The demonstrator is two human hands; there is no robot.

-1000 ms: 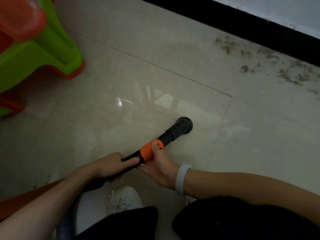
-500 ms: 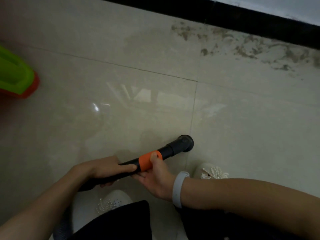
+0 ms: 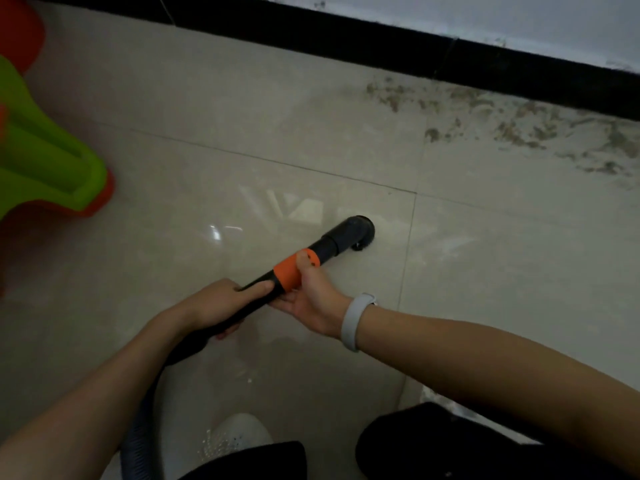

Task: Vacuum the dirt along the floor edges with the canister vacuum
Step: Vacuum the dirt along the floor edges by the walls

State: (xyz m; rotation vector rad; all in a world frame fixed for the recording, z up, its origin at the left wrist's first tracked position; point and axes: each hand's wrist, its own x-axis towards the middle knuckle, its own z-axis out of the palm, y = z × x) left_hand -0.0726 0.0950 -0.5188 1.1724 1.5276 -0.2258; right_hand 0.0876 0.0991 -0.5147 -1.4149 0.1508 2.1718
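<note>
A black vacuum wand (image 3: 329, 245) with an orange collar (image 3: 289, 270) points up and right over the pale tiled floor. Its round nozzle (image 3: 362, 232) hovers at or near the tile, well short of the dirt. My left hand (image 3: 221, 301) grips the black handle behind the collar. My right hand (image 3: 308, 296) holds the collar from below, thumb on top. Brown dirt (image 3: 519, 129) is scattered along the black skirting (image 3: 381, 43) at the upper right. The ribbed hose (image 3: 145, 438) runs down to the bottom left. The canister is out of view.
A green and orange plastic stool (image 3: 52, 161) stands at the left edge. My white shoe (image 3: 235, 438) and dark trouser legs (image 3: 433, 448) fill the bottom of the view. A tile joint (image 3: 410, 237) runs just right of the nozzle.
The view has swung back left, bringing more of the stool into sight. The nozzle now lies left of the tile joint. Both hands keep their hold on the wand.
</note>
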